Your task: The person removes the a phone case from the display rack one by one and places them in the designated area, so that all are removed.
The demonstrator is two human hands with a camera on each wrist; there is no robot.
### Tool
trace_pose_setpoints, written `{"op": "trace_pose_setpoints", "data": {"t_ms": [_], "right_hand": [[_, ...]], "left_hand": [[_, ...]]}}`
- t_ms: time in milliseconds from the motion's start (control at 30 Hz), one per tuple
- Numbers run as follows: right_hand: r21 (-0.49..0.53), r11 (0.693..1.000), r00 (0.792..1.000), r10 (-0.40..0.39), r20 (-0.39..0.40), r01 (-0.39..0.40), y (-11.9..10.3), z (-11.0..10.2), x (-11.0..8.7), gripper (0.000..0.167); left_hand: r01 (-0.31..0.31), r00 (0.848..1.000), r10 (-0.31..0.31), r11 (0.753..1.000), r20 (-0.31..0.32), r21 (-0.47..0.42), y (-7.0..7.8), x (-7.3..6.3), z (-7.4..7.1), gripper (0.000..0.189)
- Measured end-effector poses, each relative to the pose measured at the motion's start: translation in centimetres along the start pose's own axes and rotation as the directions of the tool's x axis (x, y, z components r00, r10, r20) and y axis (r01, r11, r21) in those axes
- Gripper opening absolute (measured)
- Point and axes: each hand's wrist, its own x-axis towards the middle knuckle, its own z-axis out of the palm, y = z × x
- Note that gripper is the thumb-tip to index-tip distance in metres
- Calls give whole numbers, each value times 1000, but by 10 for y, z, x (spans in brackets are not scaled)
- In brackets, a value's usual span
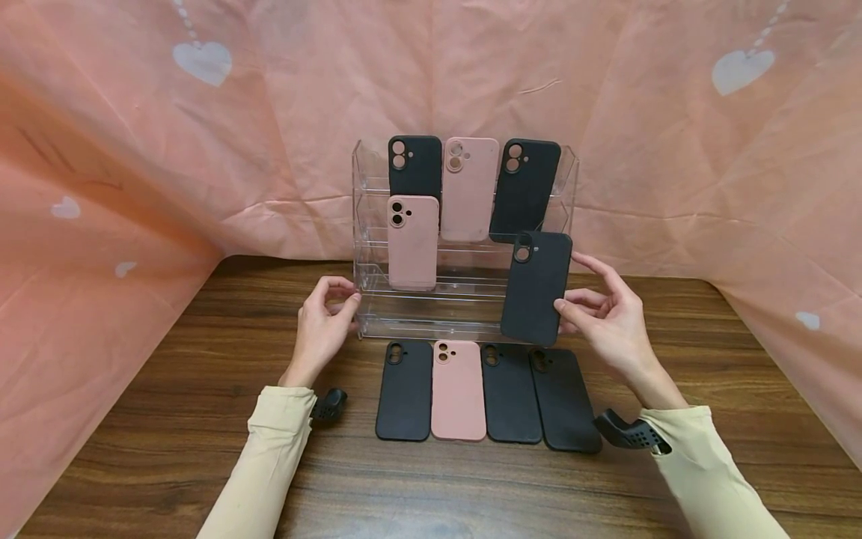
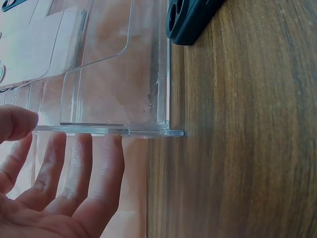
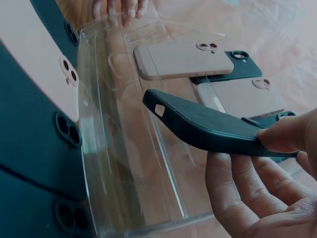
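Note:
My right hand pinches a black phone case by its right edge, thumb in front and fingers behind. The case is tilted in front of the right side of a clear tiered display rack. My left hand holds the rack's left side, its fingertips against the outer face and the thumb at the front edge. On the top tier stand a black case, a pink case and another black case. A pink case stands lower on the left.
In front of the rack a row of cases lies flat on the wooden table: a black case, a pink case, and two more black cases, the rightmost case slightly turned. Pink cloth hangs behind and at both sides.

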Motion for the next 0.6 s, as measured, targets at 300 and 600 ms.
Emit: {"op": "trace_pose_setpoints", "data": {"t_ms": [300, 600], "right_hand": [[16, 1000, 1000, 14, 8, -15, 1, -16, -9, 68], [3, 1000, 1000, 18, 25, -18, 3, -35, -21, 68]], "left_hand": [[2, 1000, -2, 1000, 5, -10, 0, 0, 0, 22], [-7, 1000, 7, 1000, 0, -18, 0, 0, 0, 22]]}}
